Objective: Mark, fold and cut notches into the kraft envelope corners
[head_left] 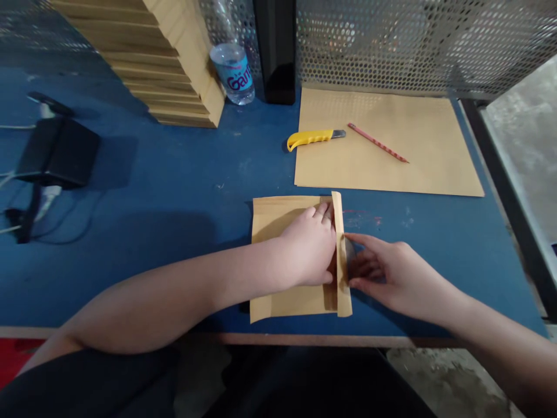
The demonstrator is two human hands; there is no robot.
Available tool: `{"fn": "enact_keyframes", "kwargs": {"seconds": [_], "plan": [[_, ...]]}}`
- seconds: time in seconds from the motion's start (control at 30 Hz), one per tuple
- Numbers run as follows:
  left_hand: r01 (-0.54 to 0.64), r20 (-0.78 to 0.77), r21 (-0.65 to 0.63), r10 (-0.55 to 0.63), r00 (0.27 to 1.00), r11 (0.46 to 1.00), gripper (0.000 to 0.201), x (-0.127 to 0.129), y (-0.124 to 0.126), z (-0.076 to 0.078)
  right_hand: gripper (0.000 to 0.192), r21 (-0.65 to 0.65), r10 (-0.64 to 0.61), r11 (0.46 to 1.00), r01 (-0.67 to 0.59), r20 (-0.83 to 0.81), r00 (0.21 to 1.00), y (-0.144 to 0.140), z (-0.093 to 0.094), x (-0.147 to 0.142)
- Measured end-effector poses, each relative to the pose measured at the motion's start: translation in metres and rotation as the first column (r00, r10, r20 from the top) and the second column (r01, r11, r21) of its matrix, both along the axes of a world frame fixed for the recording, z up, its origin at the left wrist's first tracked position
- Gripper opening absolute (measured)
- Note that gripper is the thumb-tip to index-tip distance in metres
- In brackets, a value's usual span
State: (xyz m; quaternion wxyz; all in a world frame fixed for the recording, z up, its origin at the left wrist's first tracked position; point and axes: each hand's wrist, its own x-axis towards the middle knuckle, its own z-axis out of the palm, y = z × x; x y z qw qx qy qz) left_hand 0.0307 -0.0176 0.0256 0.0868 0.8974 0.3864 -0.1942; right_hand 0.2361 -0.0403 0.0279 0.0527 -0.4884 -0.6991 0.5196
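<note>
A brown kraft paper piece (287, 302) lies near the front edge of the blue table, with a narrow flap (343, 290) folded upright along its right side. My left hand (311, 247) rests flat on the paper, its fingers stretched against the inner side of the flap. On the outer side, my right hand (383, 270) touches the flap with its index finger and thumb spread apart. Its other fingers curl inward. A small greyish patch shows between that hand and the flap; I cannot tell what it is.
A yellow utility knife (311, 138) and a red pencil (378, 143) lie on flat kraft sheets (391, 174). Behind stand a tall stack of folded kraft paper (174, 75), a water bottle (235, 75) and a black post (275, 52). A black box with cables (56, 151) sits left.
</note>
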Motion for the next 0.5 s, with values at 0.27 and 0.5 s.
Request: {"fn": "enact_keyframes", "kwargs": {"seconds": [0.27,0.5], "plan": [[0.008,-0.078,-0.056,-0.012,0.997,0.998,0.11,0.005,0.003,0.004,0.071,0.078,-0.054,0.995,0.056,-0.019,0.998,0.062,-0.014,-0.01],[-0.024,-0.085,-0.086,0.017,0.996,0.996,0.119,0.005,0.004,0.005,0.08,0.058,-0.054,0.997,0.056,-0.04,0.998,0.097,-0.021,-0.014]]}}
